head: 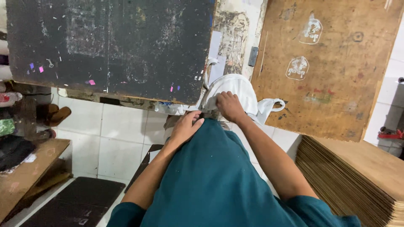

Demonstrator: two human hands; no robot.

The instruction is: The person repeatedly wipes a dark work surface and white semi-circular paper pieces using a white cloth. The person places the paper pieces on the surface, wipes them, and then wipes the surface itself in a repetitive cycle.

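My right hand (229,105) grips a white plastic bag (240,90) that hangs at the front edge of the work surface, between the dark board (109,46) and the brown wooden board (332,67). My left hand (185,125) rests just below and to the left of it, against my teal shirt (210,176), fingers curled near the bag's lower edge. Whether the left hand holds anything is hidden. The bag's handle loop (273,105) sticks out to the right.
A stack of flat brown cardboard sheets (353,176) lies at the lower right. White floor tiles (122,143) show below the dark board, with a dark mat (80,201) and a wooden shelf (25,172) holding cloth items at the left.
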